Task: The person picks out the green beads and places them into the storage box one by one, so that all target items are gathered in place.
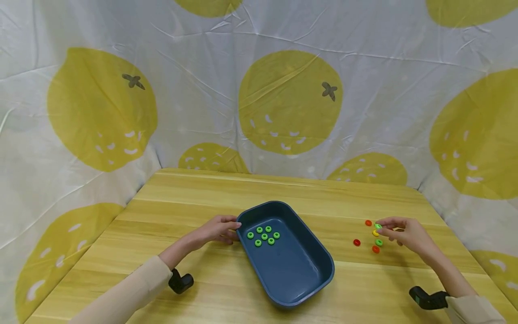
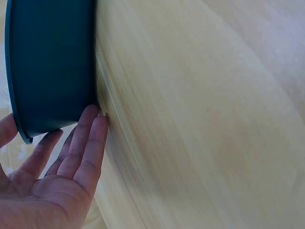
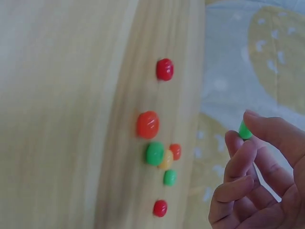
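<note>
A dark blue rectangular tray [image 1: 291, 265] stands at an angle on the table, with several green ring-shaped beads [image 1: 264, 236] lying in its far left part. My left hand [image 1: 218, 228] holds the tray's far left corner; in the left wrist view its thumb is at the rim and its fingers lie against the outer wall [image 2: 52, 71]. Raised off the table, my right hand [image 1: 406, 234] pinches a green ring-shaped bead [image 3: 245, 130] between thumb and index finger. Below it lie loose beads: red [image 1: 357, 242], orange [image 1: 376, 249], yellow [image 3: 166, 160] and green [image 3: 154, 153].
The wooden table [image 1: 194, 193] reaches back to a white curtain [image 1: 194, 99] with yellow fruit prints, which also hangs at both sides. A black wrist device sits by the left sleeve [image 1: 180, 281], another by the right sleeve [image 1: 471, 310].
</note>
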Demonstrator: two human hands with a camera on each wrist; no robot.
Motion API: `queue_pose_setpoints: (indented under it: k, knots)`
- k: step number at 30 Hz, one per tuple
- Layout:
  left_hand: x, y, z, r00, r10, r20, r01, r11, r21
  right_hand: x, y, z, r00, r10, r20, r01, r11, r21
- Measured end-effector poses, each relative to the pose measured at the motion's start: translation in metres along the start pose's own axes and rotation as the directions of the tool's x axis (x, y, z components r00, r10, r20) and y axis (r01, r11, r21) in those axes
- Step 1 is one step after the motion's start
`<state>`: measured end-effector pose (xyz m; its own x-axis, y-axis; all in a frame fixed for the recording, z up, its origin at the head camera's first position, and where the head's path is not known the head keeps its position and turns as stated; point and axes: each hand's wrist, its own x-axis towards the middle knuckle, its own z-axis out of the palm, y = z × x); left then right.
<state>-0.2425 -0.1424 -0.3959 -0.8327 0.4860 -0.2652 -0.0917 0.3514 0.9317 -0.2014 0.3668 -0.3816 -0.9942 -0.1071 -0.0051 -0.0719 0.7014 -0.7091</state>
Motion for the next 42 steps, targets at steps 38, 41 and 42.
queue_pose_setpoints:
  k: [38, 41, 42]
  knots:
    - [-0.001, -0.002, 0.000, 1.000, 0.014, 0.002, -0.014, 1.000, 0.006, 0.071, -0.159, 0.100, 0.927, -0.326, 0.188, 0.312, 0.945, 0.099]
    - [-0.001, -0.001, 0.001, 1.000, 0.013, 0.005, -0.013, 1.000, 0.007, 0.074, -0.171, 0.116, 0.886, -0.400, 0.235, 0.391, 0.916, 0.083]
    - [-0.001, -0.001, 0.001, 1.000, 0.013, 0.004, -0.013, 1.000, 0.007, 0.075, -0.174, 0.122, 0.871, -0.420, 0.253, 0.413, 0.907, 0.083]
